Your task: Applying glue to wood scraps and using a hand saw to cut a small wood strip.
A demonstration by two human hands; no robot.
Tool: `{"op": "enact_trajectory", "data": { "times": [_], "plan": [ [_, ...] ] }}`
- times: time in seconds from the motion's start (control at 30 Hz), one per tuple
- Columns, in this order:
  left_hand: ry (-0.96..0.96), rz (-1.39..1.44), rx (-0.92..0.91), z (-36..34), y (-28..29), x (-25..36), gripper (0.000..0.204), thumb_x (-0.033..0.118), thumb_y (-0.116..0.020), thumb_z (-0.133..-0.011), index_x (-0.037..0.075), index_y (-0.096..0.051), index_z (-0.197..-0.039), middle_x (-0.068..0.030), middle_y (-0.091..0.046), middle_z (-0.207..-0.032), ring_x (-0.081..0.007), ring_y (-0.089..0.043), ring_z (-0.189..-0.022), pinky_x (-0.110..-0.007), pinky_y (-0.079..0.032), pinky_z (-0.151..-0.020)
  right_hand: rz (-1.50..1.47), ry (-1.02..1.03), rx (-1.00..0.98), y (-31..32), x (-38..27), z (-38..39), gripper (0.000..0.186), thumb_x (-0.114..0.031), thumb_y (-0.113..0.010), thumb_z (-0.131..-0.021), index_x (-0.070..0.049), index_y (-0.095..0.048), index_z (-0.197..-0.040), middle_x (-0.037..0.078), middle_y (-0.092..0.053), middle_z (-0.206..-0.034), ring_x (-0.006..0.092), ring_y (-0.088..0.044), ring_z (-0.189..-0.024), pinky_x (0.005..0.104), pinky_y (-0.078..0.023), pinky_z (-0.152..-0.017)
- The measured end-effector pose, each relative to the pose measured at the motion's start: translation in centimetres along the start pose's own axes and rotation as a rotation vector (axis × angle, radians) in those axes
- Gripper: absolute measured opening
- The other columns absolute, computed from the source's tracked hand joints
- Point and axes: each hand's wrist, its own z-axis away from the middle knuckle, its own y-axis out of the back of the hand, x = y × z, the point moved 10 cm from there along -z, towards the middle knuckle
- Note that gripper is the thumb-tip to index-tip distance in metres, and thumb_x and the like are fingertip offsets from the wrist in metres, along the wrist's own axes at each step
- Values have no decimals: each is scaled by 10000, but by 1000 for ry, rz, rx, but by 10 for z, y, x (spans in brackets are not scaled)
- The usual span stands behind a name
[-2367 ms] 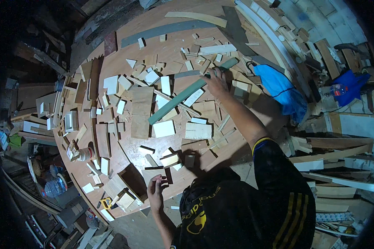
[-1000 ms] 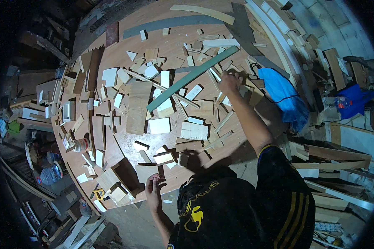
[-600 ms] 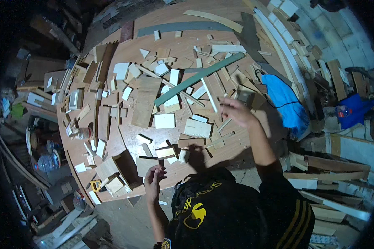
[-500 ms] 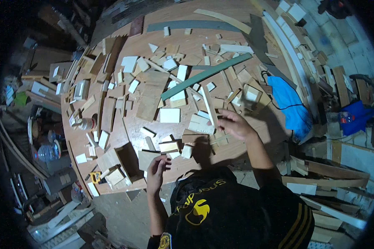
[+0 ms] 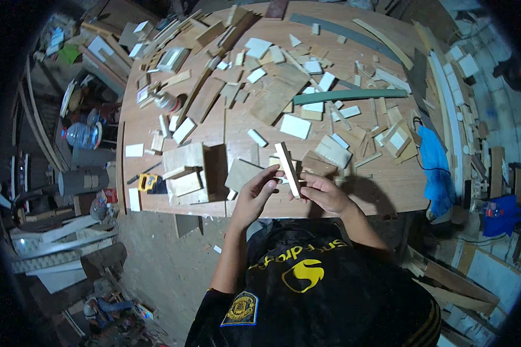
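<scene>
Apparently the right hand (image 5: pixel 325 195) pinches the near end of a pale wooden stick (image 5: pixel 285 162), tilted above the table (image 5: pixel 237 132); the left hand (image 5: pixel 253 199) curls loosely beside it, contact unclear; the stick is lifted but seems joined to nothing, and many scraps (image 5: pixel 295 126) lie loose; leftward stands a wooden box (image 5: pixel 182 153), then a yellow tool (image 5: pixel 149 183); a green strip (image 5: pixel 350 96) crosses the clutter beyond.

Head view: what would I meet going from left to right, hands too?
Big clear bottle, yellow tool handle, left hand, pale wooden strip, right hand, light blue bundle, dark blue bundle.
</scene>
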Motion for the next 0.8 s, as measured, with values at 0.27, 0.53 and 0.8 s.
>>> {"op": "enact_trajectory", "data": {
  "times": [0.27, 0.53, 0.8],
  "plan": [
    [-91, 206, 73, 61, 82, -10, 214, 138, -631, -954, -6, -610, -1112, -53, -651, -989, -136, -604, -916, -302, -491, -853, 101, -176, -36, -112, 46, -30, 417, -171, -512, -1010, -41, -471, -1405, 33, -675, -1127, 92, -585, -965, 256, -449, -846],
    [-82, 563, 297, 150, 186, -34, 205, 117, -654, -942, 22, -563, -1099, -40, -648, -933, -88, -601, -820, -251, -502, -740, 361, 58, 123, -215, 59, -56, 406, -71, -588, -970, 26, -526, -1359, 87, -683, -1128, 115, -643, -1002, 270, -508, -871],
    [-109, 646, 355, 211, 244, -55, 257, 89, -662, -927, 24, -536, -1141, -42, -627, -968, -108, -612, -832, -251, -515, -733, 451, 7, 138, -276, 83, -71, 384, -99, -625, -952, 6, -578, -1318, 64, -710, -1055, 72, -620, -927, 232, -497, -809]
  ]
}}
